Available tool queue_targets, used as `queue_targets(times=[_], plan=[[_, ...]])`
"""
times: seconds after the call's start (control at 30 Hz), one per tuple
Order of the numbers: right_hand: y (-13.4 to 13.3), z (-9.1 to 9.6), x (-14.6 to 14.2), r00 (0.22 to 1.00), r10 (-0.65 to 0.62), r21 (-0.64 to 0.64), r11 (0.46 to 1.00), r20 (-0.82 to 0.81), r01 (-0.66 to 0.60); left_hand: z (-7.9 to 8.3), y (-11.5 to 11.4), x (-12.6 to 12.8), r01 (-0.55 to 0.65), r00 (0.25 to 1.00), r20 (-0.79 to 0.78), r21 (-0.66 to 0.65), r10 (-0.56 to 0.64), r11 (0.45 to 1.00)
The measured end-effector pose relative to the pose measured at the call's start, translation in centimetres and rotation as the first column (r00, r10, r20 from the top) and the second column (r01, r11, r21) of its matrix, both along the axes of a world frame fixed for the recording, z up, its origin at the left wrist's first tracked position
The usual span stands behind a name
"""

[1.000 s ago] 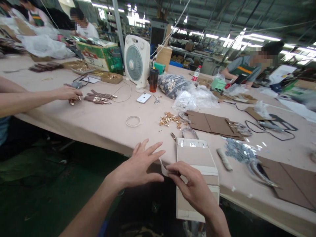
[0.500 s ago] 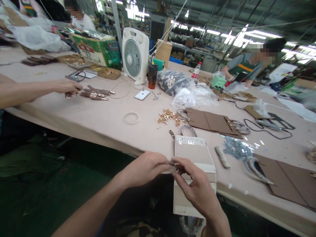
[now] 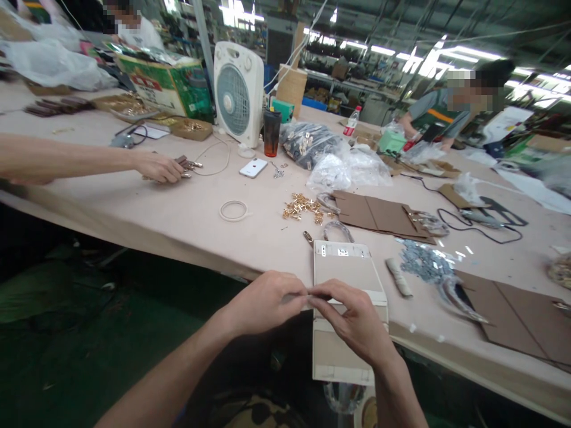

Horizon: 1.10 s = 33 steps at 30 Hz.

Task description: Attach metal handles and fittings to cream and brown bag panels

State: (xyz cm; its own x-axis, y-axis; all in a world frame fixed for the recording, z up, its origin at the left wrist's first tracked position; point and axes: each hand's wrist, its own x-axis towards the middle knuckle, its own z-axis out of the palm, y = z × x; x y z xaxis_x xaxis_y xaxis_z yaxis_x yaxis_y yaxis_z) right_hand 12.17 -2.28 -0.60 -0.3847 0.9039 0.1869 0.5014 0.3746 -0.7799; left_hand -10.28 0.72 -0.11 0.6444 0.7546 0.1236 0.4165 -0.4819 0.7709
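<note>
My left hand (image 3: 265, 300) and my right hand (image 3: 352, 315) meet at the table's front edge with fingertips pinched together. What they pinch is mostly hidden; only a small pale sliver shows by the left fingers. Behind and under my right hand, a cream panelled bag piece (image 3: 350, 274) lies on the table, and its lower part hangs over the edge. A plastic-wrapped handle (image 3: 338, 226) and a metal clasp (image 3: 307, 237) are at its far end. Small gold metal fittings (image 3: 303, 207) form a pile beyond it.
At left, a co-worker's hand (image 3: 163, 167) grips brown straps with metal clips. Also on the table (image 3: 187, 220) are a white ring (image 3: 233, 220), phone (image 3: 253, 167), fan (image 3: 236, 95), dark tumbler (image 3: 272, 134), brown bag panels (image 3: 383, 215) and grey pieces (image 3: 423, 261).
My fingertips have drawn closer together, and less of the pale piece shows. The co-worker's hand at left has moved right, onto the brown straps. The view has shifted slightly.
</note>
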Motion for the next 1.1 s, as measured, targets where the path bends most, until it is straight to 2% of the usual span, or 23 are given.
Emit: queue_targets(times=[0.13, 0.27, 0.4, 0.57, 0.63, 0.73, 0.83, 0.9, 1.0, 1.07, 1.1], plan=[[0.2, -0.2, 0.0, 1.0, 0.005, -0.041, 0.999, -0.017, -0.006, -0.3, 0.0, 0.3, 0.01, 1.0, 0.025, 0.029, -0.011, 1.0], [0.1, -0.1, 0.0, 0.999, 0.013, -0.051, 0.999, -0.036, -0.015, -0.8, 0.2, 0.8, -0.01, 0.993, 0.117, 0.007, 0.009, 1.0], [0.0, -0.3, 0.0, 0.998, 0.01, -0.02, 1.0, -0.067, -0.012, -1.1, 0.4, 1.2, -0.041, 0.973, 0.216, -0.161, 0.076, 0.986], [0.0, -0.2, -0.3, 0.993, -0.028, 0.049, 0.998, -0.115, 0.034, -1.3, 0.6, 2.0, -0.074, 0.945, 0.269, -0.377, 0.186, 0.923], [-0.2, -0.2, -0.4, 0.99, -0.034, 0.136, 0.989, -0.134, 0.052, -2.0, 0.9, 2.3, -0.071, 0.934, 0.28, -0.461, 0.22, 0.885], [-0.7, -0.8, -0.1, 0.989, 0.003, 0.32, 0.946, -0.147, 0.045, -3.9, 2.3, 2.5, -0.055, 0.916, 0.295, -0.58, 0.273, 0.812], [-0.9, -1.6, 1.9, 0.98, 0.021, 0.344, 0.938, -0.199, 0.05, -5.3, 4.0, 2.5, -0.106, 0.903, 0.299, -0.543, 0.309, 0.833], [-0.2, -1.9, 4.5, 0.969, -0.077, 0.286, 0.947, -0.235, 0.145, -5.5, 4.8, 2.5, -0.124, 0.915, 0.289, -0.465, 0.283, 0.877], [2.7, -2.1, 9.4, 0.913, -0.336, 0.202, 0.901, -0.231, 0.383, -5.7, 5.8, 3.3, -0.076, 0.939, 0.283, -0.384, 0.195, 0.92], [5.5, -2.2, 12.5, 0.897, -0.4, 0.197, 0.88, -0.187, 0.433, -6.3, 6.2, 4.4, -0.026, 0.948, 0.284, -0.376, 0.142, 0.926], [6.9, -2.2, 13.7, 0.905, -0.397, 0.179, 0.889, -0.153, 0.421, -6.7, 6.5, 4.9, -0.01, 0.952, 0.28, -0.366, 0.12, 0.931]])
